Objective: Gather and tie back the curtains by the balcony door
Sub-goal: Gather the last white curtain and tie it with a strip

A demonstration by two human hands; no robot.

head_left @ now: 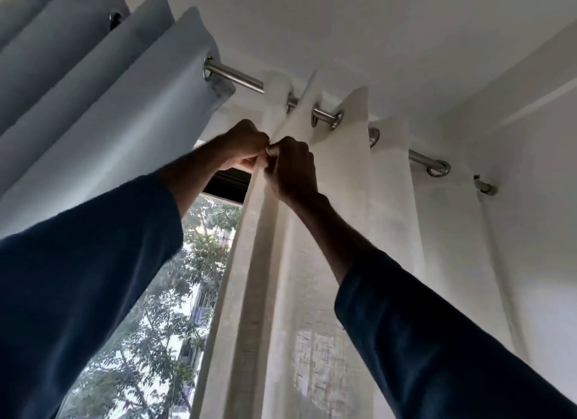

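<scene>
**Both hands pinching the white curtain's edge, high under the rod**

The left hand [246, 145] and right hand [292, 168] are meeting knuckle to knuckle. Their fingers are curling in, and both are pinching the hem [249, 262] of the white curtain [340, 206]. The fingertips are tucked behind the fold, so I cannot tell how deep the pinch is going.

The hem is hanging straight down from the grip toward the near bottom of the view. The curtain is spreading right from it in broad folds, hanging by its rings [327, 118] on the rod [237, 76] just above the hands. To the left, the grey curtain [131, 84] is hanging bunched on the same rod, apart from the hands. The window [168, 293] is showing between the two curtains.

By the look of it, the gathering is only starting, and no tie is showing anywhere. To do it well, the hands should be pulling sideways along the rod, to the right, and not downward. A downward tug would be loading the rings and the bracket [485, 187] at the far right end. Working close under the rings is helping them slide rather than tilt and jam. One hand should be holding the hem while the other is collecting fold after fold into it, stacking the pleats evenly before going lower to tie.
</scene>
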